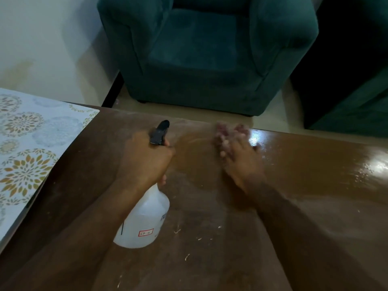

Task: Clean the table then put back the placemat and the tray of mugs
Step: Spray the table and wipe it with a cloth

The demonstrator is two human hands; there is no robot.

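Observation:
My left hand grips the neck of a white spray bottle with a black trigger head, held tilted over the brown table. Near the table's far edge, my right hand presses down on a pinkish cloth; the hand and cloth are blurred, and most of the cloth is hidden under the fingers. The tabletop is wet and glossy to the right of that hand. A floral placemat lies at the left, overhanging the table's left edge. No tray of mugs is in view.
A dark green armchair stands just beyond the table's far edge, and a second dark green piece of furniture is at the right. A white wall is at the back left. Small white specks dot the near part of the tabletop.

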